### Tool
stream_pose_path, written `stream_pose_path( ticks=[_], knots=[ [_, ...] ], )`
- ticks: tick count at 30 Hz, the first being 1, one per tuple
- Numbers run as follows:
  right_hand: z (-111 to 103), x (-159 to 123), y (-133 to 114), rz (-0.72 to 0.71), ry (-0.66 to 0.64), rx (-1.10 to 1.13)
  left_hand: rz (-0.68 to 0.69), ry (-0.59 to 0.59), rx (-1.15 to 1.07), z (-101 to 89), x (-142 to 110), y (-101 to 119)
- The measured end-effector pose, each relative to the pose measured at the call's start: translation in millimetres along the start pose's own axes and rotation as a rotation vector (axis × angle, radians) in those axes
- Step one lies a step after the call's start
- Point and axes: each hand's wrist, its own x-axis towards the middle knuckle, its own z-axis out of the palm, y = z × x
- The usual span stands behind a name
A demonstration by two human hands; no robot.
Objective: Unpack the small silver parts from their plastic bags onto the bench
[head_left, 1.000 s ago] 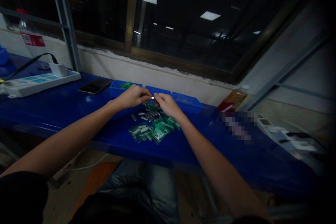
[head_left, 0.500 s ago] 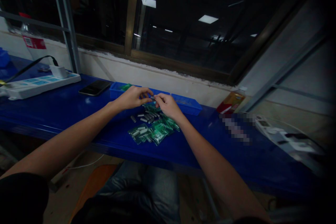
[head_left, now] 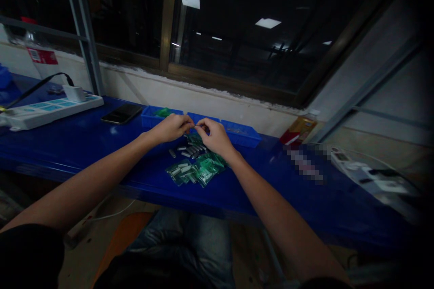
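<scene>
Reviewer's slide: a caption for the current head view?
Left hand and right hand meet at a small piece near silvery parts and green packets on a blue table.

Dim light glints off the table [head_left: 117, 144]

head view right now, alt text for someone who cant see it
A person's left hand and right hand meet above a blue table, pinching a tiny object too small to identify. Nearby lie small silvery pieces and green-tinted plastic bags, with blue bins behind. A phone and white power strip lie off to the left.
</scene>
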Motion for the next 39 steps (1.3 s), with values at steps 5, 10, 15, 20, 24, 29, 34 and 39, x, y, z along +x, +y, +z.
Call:
stream_pose_path(
  ticks=[5, 10, 15, 20, 24, 29, 34, 39],
  knots=[
    [-5, 3, 27, 0.069, 0.128, -0.158, -0.080, -0.388, 0.132, -7.0, -5, -10],
    [-12, 1, 59, 0.186, 0.199, -0.281, -0.098, -0.389, 0.286, -3.4, -6, -20],
    [-8, -1, 66, 0.262, 0.132, -0.318, -0.115, -0.384, 0.306, 2.1, -6, -23],
    [-3, 0, 56, 0.240, 0.169, -0.325, -0.091, -0.300, 0.275, 5.6, -4, -19],
    [-3, 0, 34, 0.108, 0.132, -0.199, -0.037, -0.135, 0.193, 4.5, 0, -11],
    [6, -1, -2, -0.094, -0.027, -0.072, -0.009, 0.049, 0.116, 0.8, 1, -2],
    [9, -1, -7, -0.024, 0.033, -0.081, -0.016, 0.124, 0.000, 5.9, 1, -2],
    [1, -1, 1, -0.059, -0.028, -0.065, 0.036, 0.154, -0.047, 8.8, -1, 2]
  ],
)
